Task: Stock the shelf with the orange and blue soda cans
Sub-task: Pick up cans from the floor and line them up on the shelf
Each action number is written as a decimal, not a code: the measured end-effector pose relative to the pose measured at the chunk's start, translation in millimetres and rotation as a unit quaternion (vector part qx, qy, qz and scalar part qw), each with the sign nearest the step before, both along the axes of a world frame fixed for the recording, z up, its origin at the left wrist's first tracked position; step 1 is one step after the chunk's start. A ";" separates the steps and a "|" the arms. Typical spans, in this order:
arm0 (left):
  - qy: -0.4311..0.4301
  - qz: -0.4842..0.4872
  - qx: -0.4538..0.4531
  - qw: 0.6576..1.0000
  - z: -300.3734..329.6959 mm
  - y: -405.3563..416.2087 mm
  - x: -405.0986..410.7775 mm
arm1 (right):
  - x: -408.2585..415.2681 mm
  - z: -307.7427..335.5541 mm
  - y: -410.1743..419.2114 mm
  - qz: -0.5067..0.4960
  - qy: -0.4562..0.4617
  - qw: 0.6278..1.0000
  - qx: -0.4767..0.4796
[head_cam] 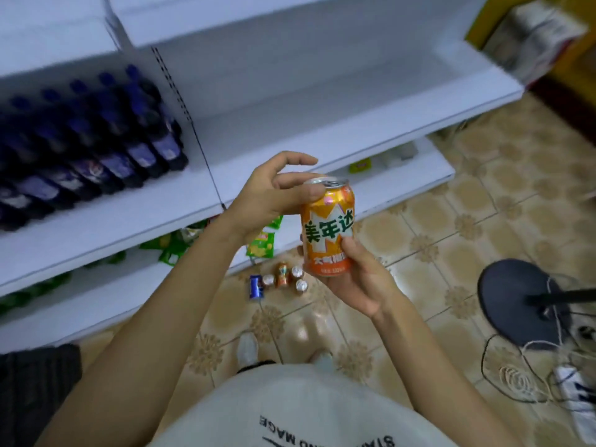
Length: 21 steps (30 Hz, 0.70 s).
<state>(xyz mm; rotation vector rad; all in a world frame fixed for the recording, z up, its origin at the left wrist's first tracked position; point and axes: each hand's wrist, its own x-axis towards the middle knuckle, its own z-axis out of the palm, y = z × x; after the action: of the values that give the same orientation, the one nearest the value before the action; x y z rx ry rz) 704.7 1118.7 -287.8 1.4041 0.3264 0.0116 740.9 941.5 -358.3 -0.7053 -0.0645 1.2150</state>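
An orange soda can (328,225) with green characters is held upright in mid-air in front of the white shelf (290,124). My right hand (358,279) grips its lower half from below. My left hand (274,193) touches the can's top rim with its lower fingers, while its upper fingers are spread loose above. On the tiled floor below stand more cans: a blue can (256,286), an orange can (283,275) and several seen from the top (298,279). The shelf board right of the divider is bare.
Dark blue-capped bottles (87,146) fill the shelf's left section. Green snack bags (260,245) lie on the lowest shelf. A black round stand base (522,303) with cables sits on the floor at right. My feet (248,350) stand near the cans.
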 end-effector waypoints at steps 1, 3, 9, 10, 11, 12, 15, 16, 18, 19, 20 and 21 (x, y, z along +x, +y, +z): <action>-0.002 0.021 0.001 1.000 7.5 -6.0 -1.5 | 1.2 8.9 1.4 -0.004 -0.006 1.000 0.020; -0.006 0.086 -0.029 0.996 17.1 -17.7 -7.3 | 4.9 26.0 5.7 -0.010 -0.018 0.998 0.055; -0.025 0.222 -0.197 0.955 25.6 -60.9 -36.7 | 22.4 80.2 31.2 0.005 -0.081 0.990 0.111; -0.039 0.228 -0.213 0.949 28.9 -68.3 -41.2 | 23.9 89.1 36.6 0.007 -0.092 0.989 0.114; -0.051 0.236 -0.227 0.944 33.2 -73.8 -45.4 | 25.1 97.7 42.2 0.009 -0.104 0.987 0.121; -0.061 0.248 -0.242 0.936 38.0 -77.2 -48.8 | 25.9 105.8 47.4 0.015 -0.115 0.985 0.128; -0.096 0.303 -0.278 0.906 57.6 -75.7 -57.3 | 24.2 130.7 66.7 0.048 -0.168 0.974 0.142; -0.107 0.317 -0.298 0.894 64.6 -72.7 -60.4 | 22.2 137.8 73.8 0.064 -0.183 0.971 0.143; -0.124 0.330 -0.363 0.863 80.3 -63.0 -67.5 | 15.2 150.7 87.9 0.089 -0.209 0.964 0.139; -0.132 0.334 -0.396 0.845 87.7 -56.6 -72.3 | 10.4 156.8 95.8 0.099 -0.224 0.960 0.134; -0.140 0.339 -0.421 0.830 93.9 -49.3 -77.5 | 5.0 162.6 103.8 0.110 -0.240 0.955 0.132; -0.147 0.344 -0.432 0.821 99.8 -42.2 -83.7 | -0.9 167.4 112.0 0.123 -0.256 0.950 0.132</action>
<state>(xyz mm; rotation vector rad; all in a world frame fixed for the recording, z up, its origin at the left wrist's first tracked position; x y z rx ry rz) 621.0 1076.5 -188.0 0.3110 0.4851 0.6017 740.0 1053.5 -190.9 -0.7758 -0.7539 1.2009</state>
